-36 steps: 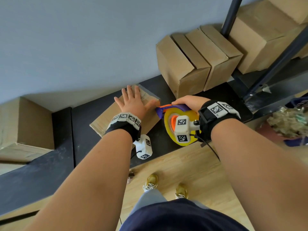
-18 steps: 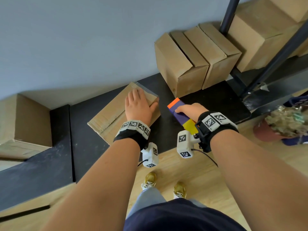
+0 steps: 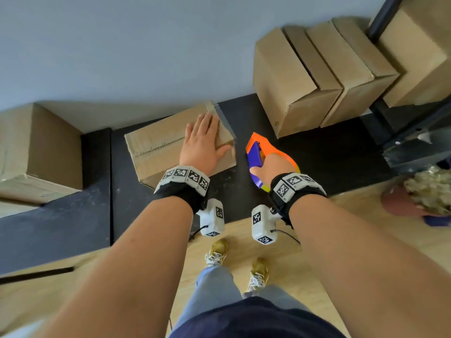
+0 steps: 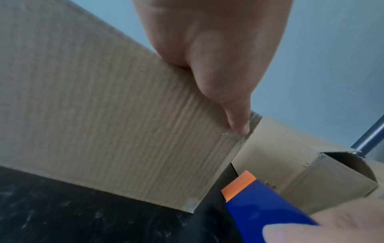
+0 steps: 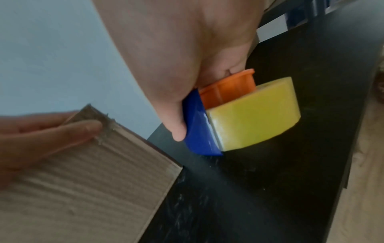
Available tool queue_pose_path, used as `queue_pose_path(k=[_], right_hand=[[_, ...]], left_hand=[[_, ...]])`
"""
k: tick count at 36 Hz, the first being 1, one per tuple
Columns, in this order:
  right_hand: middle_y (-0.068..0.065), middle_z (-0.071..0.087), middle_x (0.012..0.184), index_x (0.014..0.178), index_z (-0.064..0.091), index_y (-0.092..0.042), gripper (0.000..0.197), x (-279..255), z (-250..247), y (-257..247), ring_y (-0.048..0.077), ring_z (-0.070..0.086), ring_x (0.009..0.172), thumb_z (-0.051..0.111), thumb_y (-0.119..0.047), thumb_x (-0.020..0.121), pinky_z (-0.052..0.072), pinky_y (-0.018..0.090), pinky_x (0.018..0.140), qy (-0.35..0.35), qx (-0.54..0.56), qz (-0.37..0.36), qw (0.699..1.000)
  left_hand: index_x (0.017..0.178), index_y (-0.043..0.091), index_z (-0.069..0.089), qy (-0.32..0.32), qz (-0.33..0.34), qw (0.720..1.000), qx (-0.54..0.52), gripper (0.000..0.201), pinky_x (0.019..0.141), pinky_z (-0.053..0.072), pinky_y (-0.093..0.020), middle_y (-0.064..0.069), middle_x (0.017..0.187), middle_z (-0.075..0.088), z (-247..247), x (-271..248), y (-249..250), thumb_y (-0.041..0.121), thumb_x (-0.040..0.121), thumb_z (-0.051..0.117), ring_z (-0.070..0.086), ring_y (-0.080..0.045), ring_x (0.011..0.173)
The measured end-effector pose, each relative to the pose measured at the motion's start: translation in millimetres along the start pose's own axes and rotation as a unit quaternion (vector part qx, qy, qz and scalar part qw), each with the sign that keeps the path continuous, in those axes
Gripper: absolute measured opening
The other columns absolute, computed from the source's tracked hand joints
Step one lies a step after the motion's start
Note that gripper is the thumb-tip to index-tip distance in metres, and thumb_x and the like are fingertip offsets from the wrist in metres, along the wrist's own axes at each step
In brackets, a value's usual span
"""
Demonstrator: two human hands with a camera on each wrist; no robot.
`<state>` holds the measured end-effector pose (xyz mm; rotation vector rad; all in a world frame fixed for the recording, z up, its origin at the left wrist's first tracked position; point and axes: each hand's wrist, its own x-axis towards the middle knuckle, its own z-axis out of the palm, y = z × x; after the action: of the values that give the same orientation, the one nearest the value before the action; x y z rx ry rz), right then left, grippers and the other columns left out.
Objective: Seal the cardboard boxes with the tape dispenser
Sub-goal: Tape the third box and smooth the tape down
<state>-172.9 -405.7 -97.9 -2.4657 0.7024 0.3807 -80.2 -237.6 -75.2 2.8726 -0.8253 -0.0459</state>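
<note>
A flat cardboard box (image 3: 158,145) lies on the black table (image 3: 329,154), its top seam covered with clear tape. My left hand (image 3: 201,145) lies flat on the box's right end with fingers straight, the thumb (image 4: 234,115) pressing the taped corner. My right hand (image 3: 273,167) grips the tape dispenser (image 3: 258,154), blue and orange with a yellow tape roll (image 5: 253,113), just right of the box (image 5: 83,180) and apart from it, held above the table.
Two upright cardboard boxes (image 3: 305,76) stand against the wall at the back right, another box (image 3: 415,52) beyond a black post. A larger box (image 3: 36,147) sits at the left. A wooden floor (image 3: 341,240) and my shoes lie below the table edge.
My right hand has pulled the dispenser off the box's end and turned it upright beside the box. My left hand slid a little toward the box's far right corner.
</note>
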Motion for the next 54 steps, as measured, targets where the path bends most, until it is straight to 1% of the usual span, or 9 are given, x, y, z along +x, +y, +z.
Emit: queue_pose_path(k=[7,11,15,24,28,32,38,43,54], right_hand=[[0.002,0.054,0.069,0.143,0.029,-0.033,0.072,16,15,-10,0.014,0.049,0.053,0.073,-0.032,0.085,0.030,0.025,0.043,0.010,-0.017,0.026,0.999],[0.004,0.062,0.100,0.142,0.036,-0.030,0.074,17,25,-10,0.025,0.063,0.086,0.077,-0.037,0.080,0.053,0.035,0.073,-0.003,0.008,0.014,1.000],[0.002,0.041,0.069,0.123,0.051,-0.011,0.059,13,26,-19,0.021,0.051,0.076,0.071,-0.051,0.083,0.043,0.032,0.069,-0.064,-0.100,0.095,0.988],[0.005,0.057,0.122,0.148,0.030,-0.024,0.084,12,19,-10,0.025,0.058,0.105,0.077,-0.042,0.081,0.045,0.034,0.086,-0.092,-0.013,0.050,0.994],[0.002,0.062,0.086,0.116,0.054,-0.018,0.035,-6,-1,-6,0.017,0.058,0.070,0.062,-0.041,0.091,0.041,0.025,0.060,-0.011,0.009,0.029,0.999],[0.011,0.063,0.109,0.115,0.053,-0.010,0.022,-14,-21,-16,0.030,0.061,0.101,0.050,-0.023,0.098,0.043,0.035,0.076,0.003,-0.035,0.052,0.998],[0.012,0.064,0.115,0.117,0.060,-0.009,0.024,-24,-36,-26,0.032,0.061,0.108,0.046,-0.017,0.099,0.049,0.039,0.090,0.032,0.006,-0.001,0.999],[0.010,0.062,0.129,0.129,0.058,-0.014,0.033,-30,-41,-41,0.029,0.056,0.119,0.043,-0.013,0.099,0.045,0.038,0.097,0.061,0.063,-0.063,0.994],[0.003,0.047,0.148,0.147,0.042,-0.026,0.060,-35,-29,-72,0.026,0.049,0.129,0.039,-0.001,0.093,0.042,0.034,0.100,-0.002,0.107,-0.120,0.987]], left_hand=[[0.153,0.013,0.013,0.006,0.003,1.000,0.001,0.078,0.121,0.002,-0.042,-0.004,0.160,0.013,1,2,0,0.055,0.094,0.042,0.004,-0.022,0.148],[0.153,0.014,0.012,0.005,0.003,1.000,0.002,0.077,0.121,0.002,-0.042,-0.004,0.160,0.012,2,1,0,0.054,0.095,0.041,0.003,-0.022,0.148],[0.153,0.014,0.014,0.011,0.003,1.000,0.010,0.076,0.121,0.002,-0.041,-0.004,0.159,0.014,2,0,0,0.055,0.094,0.041,0.005,-0.022,0.148],[0.152,0.015,0.017,0.008,0.000,1.000,0.001,0.076,0.121,0.003,-0.042,-0.004,0.158,0.018,-1,-3,2,0.052,0.093,0.046,0.007,-0.022,0.147],[0.152,0.015,0.017,-0.010,-0.001,1.000,0.005,0.076,0.120,0.003,-0.043,-0.004,0.158,0.016,-8,-6,6,0.052,0.093,0.046,0.007,-0.023,0.147],[0.152,0.015,0.017,-0.028,0.001,0.999,0.022,0.077,0.120,0.003,-0.046,-0.004,0.158,0.015,-19,-9,9,0.051,0.091,0.049,0.004,-0.022,0.148],[0.143,0.023,0.033,-0.023,0.009,0.998,0.049,0.070,0.120,0.006,-0.045,-0.003,0.154,0.024,-31,-27,14,0.038,0.081,0.062,0.009,-0.023,0.146],[0.133,0.035,0.045,0.011,0.002,0.997,0.074,0.063,0.111,0.021,-0.040,0.002,0.143,0.032,-33,-53,15,0.037,0.073,0.066,0.025,-0.024,0.134],[0.146,0.042,0.024,-0.028,-0.044,0.998,0.020,0.081,0.068,0.053,-0.038,0.000,0.106,0.032,-32,-110,-1,0.001,0.082,0.053,0.043,-0.022,0.095]])
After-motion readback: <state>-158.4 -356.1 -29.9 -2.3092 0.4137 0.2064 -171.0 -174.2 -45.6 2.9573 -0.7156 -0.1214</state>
